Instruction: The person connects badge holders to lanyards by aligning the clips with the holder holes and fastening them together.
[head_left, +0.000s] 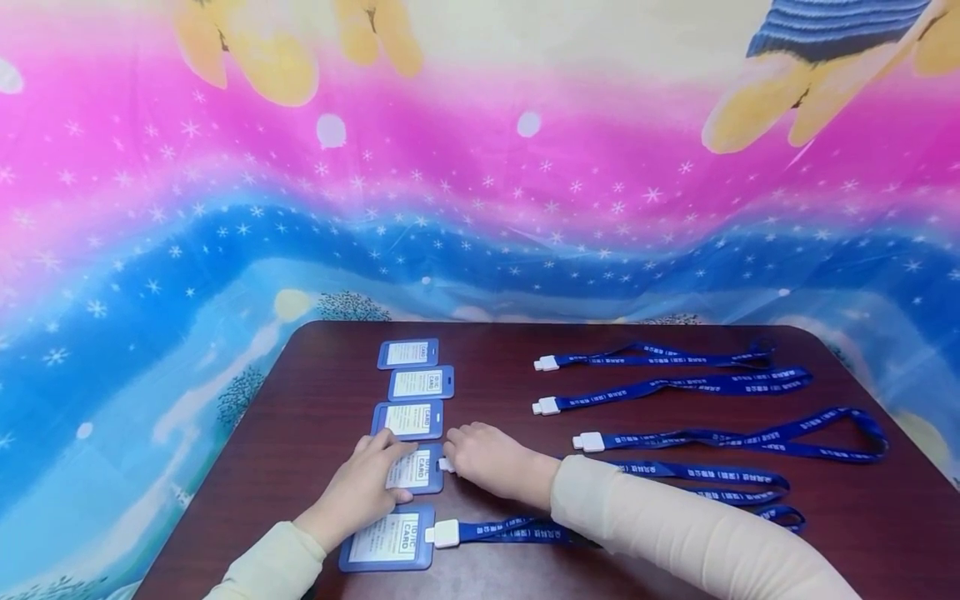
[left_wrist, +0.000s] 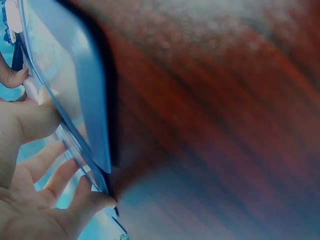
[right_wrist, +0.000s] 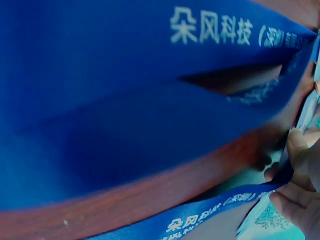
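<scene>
My left hand holds a blue ID card holder flat on the table, thumb at its near edge and fingers over its far left part. With curled fingers, my right hand pinches the white clip of a blue lanyard at the holder's slotted right edge. Whether the clip is through the slot cannot be told. Nearer me lies another card holder, with a lanyard's white clip at its right edge. In the right wrist view, printed blue strap runs to the fingers.
Beyond my left hand, three more card holders lie in a column. Three lanyards stretch across the right side, white clips facing left. The dark wooden table ends at a colourful cloth backdrop. My right sleeve crosses the near lanyards.
</scene>
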